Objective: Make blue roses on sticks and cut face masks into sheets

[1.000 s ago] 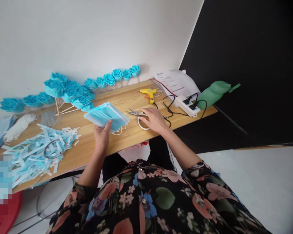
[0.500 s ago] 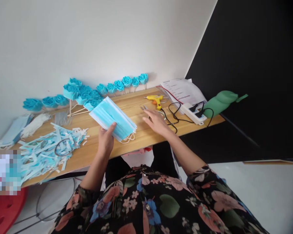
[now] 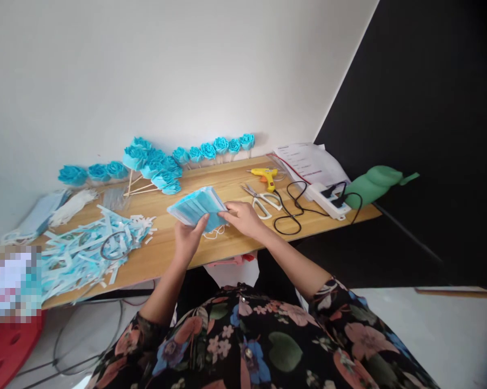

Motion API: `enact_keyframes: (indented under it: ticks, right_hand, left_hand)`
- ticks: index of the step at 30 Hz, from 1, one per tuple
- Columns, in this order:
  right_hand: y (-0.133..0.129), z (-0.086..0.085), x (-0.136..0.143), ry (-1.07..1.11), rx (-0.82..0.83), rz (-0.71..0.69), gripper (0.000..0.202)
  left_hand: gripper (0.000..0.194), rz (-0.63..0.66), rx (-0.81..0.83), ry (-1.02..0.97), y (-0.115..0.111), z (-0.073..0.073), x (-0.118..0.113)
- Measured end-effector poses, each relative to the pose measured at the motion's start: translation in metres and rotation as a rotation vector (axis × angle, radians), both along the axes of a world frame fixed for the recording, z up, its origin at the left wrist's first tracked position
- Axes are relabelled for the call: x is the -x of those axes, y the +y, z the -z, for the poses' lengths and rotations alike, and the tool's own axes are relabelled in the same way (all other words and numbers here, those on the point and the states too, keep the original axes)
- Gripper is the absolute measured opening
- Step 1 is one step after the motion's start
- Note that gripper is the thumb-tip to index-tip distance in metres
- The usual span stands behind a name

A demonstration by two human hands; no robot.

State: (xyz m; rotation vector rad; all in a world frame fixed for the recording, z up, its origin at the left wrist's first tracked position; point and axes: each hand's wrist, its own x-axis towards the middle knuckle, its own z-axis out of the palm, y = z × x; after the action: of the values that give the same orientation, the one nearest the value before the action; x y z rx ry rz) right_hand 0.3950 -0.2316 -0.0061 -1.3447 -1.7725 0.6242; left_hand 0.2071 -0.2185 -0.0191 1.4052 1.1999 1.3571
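A stack of light blue face masks (image 3: 198, 205) is held above the wooden table, its white ear loops hanging at the lower right. My left hand (image 3: 188, 237) grips the stack from below, thumb on top. At its right end, my right hand (image 3: 243, 217) pinches the edge between thumb and fingers. Just right of that hand lie white-handled scissors (image 3: 261, 200), blades pointing to the back left. A yellow glue gun (image 3: 266, 175) rests behind the scissors.
Blue paper-like flowers (image 3: 154, 162) on sticks line the wall. Cut strips (image 3: 89, 248) heap at left, near more masks (image 3: 42, 213) and white cords (image 3: 73, 206). A power strip (image 3: 328, 201), black cables, printed papers (image 3: 308, 159) and a green bottle-like object (image 3: 375, 183) occupy the right end.
My right hand has moved left from beside the scissors and taken hold of the masks' right end. The stack has tilted and turned in my left hand. The scissors are now uncovered.
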Motion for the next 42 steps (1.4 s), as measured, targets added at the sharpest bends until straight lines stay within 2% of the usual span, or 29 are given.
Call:
enact_keyframes:
  ticks: [5,10,13,16,22,25,28,31,37,42]
  right_hand:
    - [0.001,0.025,-0.002,0.069,0.125,-0.005,0.024]
    - [0.002,0.028,-0.002,0.077,0.104,0.016,0.031]
    - [0.004,0.025,-0.001,0.107,0.101,0.013,0.033]
    - [0.004,0.021,-0.002,0.226,0.147,-0.019,0.034]
    - [0.006,-0.003,-0.005,0.591,0.132,0.035,0.035]
    - [0.005,-0.017,-0.006,0.689,0.102,0.095,0.037]
    - [0.004,-0.024,-0.008,0.756,0.08,0.15,0.042]
    - [0.005,-0.022,-0.012,0.851,0.083,0.203,0.047]
    - [0.012,-0.008,-0.021,1.007,0.13,0.24,0.051]
    - [0.014,-0.007,-0.025,1.066,0.122,0.271,0.05]
  left_hand:
    - [0.045,0.153,0.134,-0.078,0.009,0.027,0.001]
    - [0.044,0.167,0.13,-0.127,0.009,0.033,-0.002]
    - [0.038,0.156,0.115,-0.112,0.009,0.029,-0.002]
    - [0.035,0.159,0.08,-0.105,0.009,0.019,-0.001]
    - [0.042,0.294,0.112,-0.211,0.005,-0.008,-0.007]
    - [0.04,0.342,0.163,-0.174,-0.001,-0.008,-0.012]
    - [0.032,0.386,0.183,-0.152,-0.005,-0.004,-0.014]
    - [0.032,0.402,0.192,-0.238,-0.006,-0.001,-0.014]
    - [0.03,0.468,0.269,-0.586,-0.007,-0.006,-0.011]
    - [0.034,0.48,0.314,-0.616,-0.008,-0.005,-0.009]
